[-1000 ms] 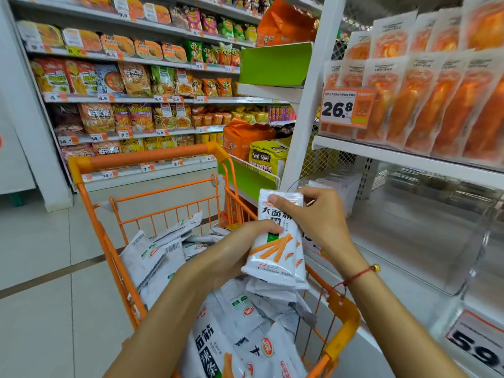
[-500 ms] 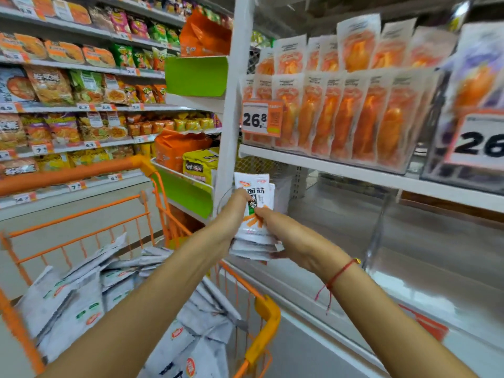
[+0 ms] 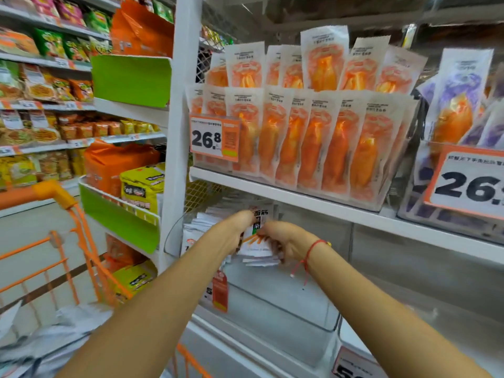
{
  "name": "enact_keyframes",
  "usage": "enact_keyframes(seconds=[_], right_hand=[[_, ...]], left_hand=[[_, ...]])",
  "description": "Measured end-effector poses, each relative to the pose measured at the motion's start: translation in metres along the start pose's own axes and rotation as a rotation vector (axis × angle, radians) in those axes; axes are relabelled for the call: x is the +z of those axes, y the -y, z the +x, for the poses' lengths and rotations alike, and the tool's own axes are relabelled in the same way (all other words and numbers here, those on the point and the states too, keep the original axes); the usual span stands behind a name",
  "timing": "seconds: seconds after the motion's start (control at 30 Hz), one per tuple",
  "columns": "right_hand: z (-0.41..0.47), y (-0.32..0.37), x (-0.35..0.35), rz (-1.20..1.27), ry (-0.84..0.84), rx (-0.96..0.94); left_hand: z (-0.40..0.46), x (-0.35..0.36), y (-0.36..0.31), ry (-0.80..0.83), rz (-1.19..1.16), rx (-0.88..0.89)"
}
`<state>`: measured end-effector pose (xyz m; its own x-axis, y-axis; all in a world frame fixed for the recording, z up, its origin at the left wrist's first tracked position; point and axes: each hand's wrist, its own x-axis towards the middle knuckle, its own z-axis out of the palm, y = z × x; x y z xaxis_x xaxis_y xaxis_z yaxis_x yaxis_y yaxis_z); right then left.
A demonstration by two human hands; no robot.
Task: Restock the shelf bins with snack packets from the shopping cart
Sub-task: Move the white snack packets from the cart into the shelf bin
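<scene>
Head view: your left hand (image 3: 240,227) and right hand (image 3: 283,241) both grip one stack of snack packets (image 3: 257,238), fingers curled around its sides. The stack is held inside the clear shelf bin (image 3: 286,309), far left. The shopping cart (image 3: 81,241) stands near left.

An orange price tag (image 3: 215,138) reads 26.8; another price tag (image 3: 467,184) shows 26, its remainder cut off.

packets (image 3: 259,236) carried from cart to bin (image 3: 286,317)
</scene>
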<state>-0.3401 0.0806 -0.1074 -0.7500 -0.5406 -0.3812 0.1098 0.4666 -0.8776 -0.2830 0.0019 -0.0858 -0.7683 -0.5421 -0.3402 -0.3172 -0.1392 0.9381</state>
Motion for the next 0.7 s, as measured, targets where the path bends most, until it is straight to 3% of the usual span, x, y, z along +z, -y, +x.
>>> enact_keyframes(seconds=[0.13,0.27,0.4,0.5,0.7], right_hand=[[0.040,-0.006,-0.002,-0.057,-0.093,-0.022],[0.094,-0.020,0.005,-0.121,-0.300,-0.181],[0.124,-0.030,0.012,-0.090,-0.358,-0.283],[0.137,-0.041,0.016,-0.125,-0.410,-0.281],[0.144,-0.051,0.015,-0.376,-0.550,-0.283]], left_hand=[[0.038,0.009,0.011,0.131,-0.006,0.035],[0.077,0.010,0.021,0.111,-0.054,0.044],[0.107,0.011,0.038,0.097,-0.017,0.008],[0.121,0.010,0.044,0.070,-0.014,-0.079],[0.127,0.012,0.032,0.069,0.022,-0.077]])
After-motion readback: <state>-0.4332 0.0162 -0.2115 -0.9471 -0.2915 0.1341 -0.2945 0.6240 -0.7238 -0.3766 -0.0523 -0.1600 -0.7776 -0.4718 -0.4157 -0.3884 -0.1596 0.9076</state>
